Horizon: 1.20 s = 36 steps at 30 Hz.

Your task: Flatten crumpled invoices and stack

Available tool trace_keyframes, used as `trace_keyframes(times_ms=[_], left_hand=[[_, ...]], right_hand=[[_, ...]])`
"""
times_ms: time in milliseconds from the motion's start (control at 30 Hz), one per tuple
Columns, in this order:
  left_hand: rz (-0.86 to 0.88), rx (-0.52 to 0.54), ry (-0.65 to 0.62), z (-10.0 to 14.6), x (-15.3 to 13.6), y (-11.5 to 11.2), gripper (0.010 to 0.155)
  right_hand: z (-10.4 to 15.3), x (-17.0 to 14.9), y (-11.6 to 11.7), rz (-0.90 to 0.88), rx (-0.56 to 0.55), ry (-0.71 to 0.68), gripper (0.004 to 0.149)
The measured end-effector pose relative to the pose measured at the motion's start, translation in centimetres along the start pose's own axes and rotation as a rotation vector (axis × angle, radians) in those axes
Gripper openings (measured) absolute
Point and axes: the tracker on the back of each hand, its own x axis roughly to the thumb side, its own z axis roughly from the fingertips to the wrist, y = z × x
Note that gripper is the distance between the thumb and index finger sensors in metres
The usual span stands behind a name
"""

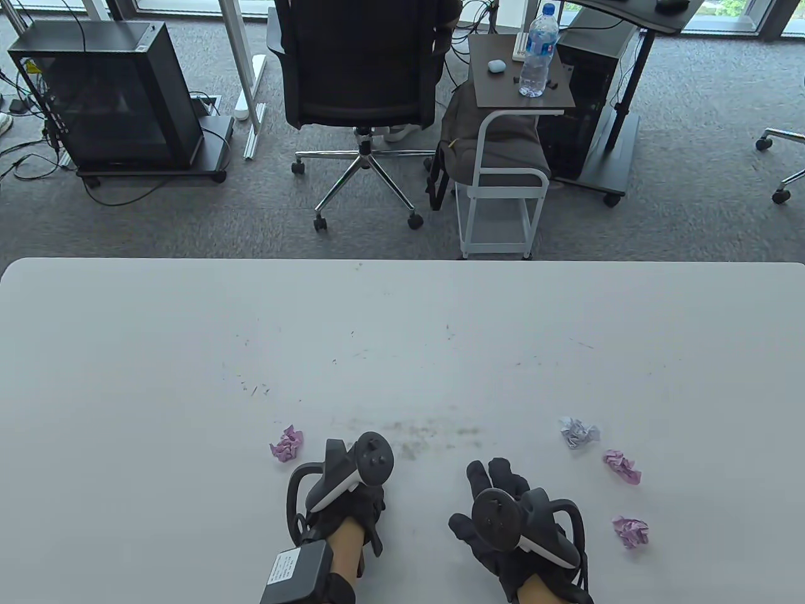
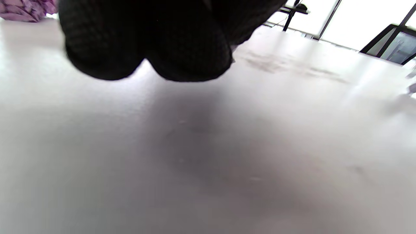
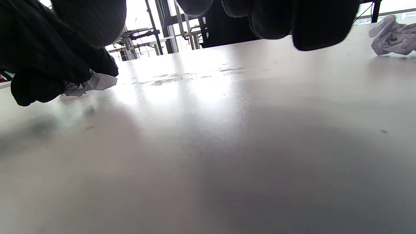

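Peeking out from under the left hand (image 1: pixel 343 497) is a white crumpled paper ball (image 3: pixel 94 83). You can only see it in the right wrist view; from above the hand hides it. The left hand is curled around it with its fingers tucked in, low at the near edge of the flat white surface (image 1: pixel 402 327). The right hand (image 1: pixel 503 522) is just beside it with its fingers spread wide. It holds nothing and hovers a little above the surface.

I think the job now is to open this ball up. To do it well, the right hand should come over and pinch one loose edge while the left hand holds the other side. Pull slowly, because thin paper rips. Then lay it down and rub it flat from the middle out to the corners. Pick one bare spot for the pile and put every sheet there.

Counting the paper balls: three are pink. One small pink crumpled ball (image 1: pixel 287 443) sits near the left hand, and two more pink crumpled balls (image 1: pixel 621 465) (image 1: pixel 631 531) sit to the right of the right hand. One grey-white crumpled ball (image 1: pixel 578 433) lies near those two. With the one in the left hand, that makes five. I see no flat sheets yet.
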Motion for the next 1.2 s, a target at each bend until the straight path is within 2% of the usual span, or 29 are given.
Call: trace_keyframes(times_ms=[200, 367, 433, 533, 600, 667, 733, 867, 967, 1000, 1067, 1133, 1200], left_hand=[[0.216, 0.095, -0.189, 4.5, 1.2, 1.3, 0.051], [0.479, 0.118, -0.366, 6.5, 1.6, 0.8, 0.057], [0.513, 0.139, -0.409, 6.7, 1.7, 0.2, 0.059], [0.506, 0.116, -0.511, 7.0, 2.3, 0.4, 0.064], [0.488, 0.129, -0.568, 7.2, 2.8, 0.3, 0.067], [0.411, 0.145, -0.615, 7.6, 3.1, 0.2, 0.069], [0.419, 0.158, -0.623, 7.8, 3.3, 0.3, 0.071], [0.528, 0.17, -0.583, 7.8, 2.7, 0.6, 0.072], [0.66, 0.074, -0.57, 7.2, 1.7, 0.1, 0.082], [0.737, 0.031, -0.591, 7.0, 1.5, 0.0, 0.088], [0.953, -0.08, -0.632, 6.6, 1.2, -0.4, 0.091], [1.083, -0.106, -0.633, 6.5, 1.1, -0.5, 0.085], [1.07, -0.04, -0.584, 6.5, 0.8, -0.2, 0.075]], right_hand=[[0.6, -1.3, -1.7, -0.291, -0.094, -0.048, 0.077], [0.8, -0.1, -2.2, -0.483, -0.048, -0.226, 0.08], [0.7, 1.0, -2.1, -0.509, -0.017, -0.297, 0.082], [0.6, 2.3, -1.7, -0.591, 0.014, -0.335, 0.082], [0.5, 2.8, -1.7, -0.663, -0.037, -0.326, 0.075], [0.7, 2.6, -2.2, -0.71, -0.196, -0.265, 0.058], [1.0, 2.1, -2.6, -0.74, -0.255, -0.257, 0.044], [1.7, 0.9, -3.4, -0.877, -0.302, -0.273, 0.039], [1.8, 0.6, -3.7, -0.972, -0.28, -0.34, 0.038], [1.8, 0.6, -3.8, -0.985, -0.275, -0.352, 0.038], [1.8, 0.7, -4.0, -0.978, -0.25, -0.388, 0.038], [1.7, 1.1, -3.8, -0.936, -0.217, -0.422, 0.038], [1.9, 1.2, -4.0, -0.894, -0.245, -0.425, 0.037]])
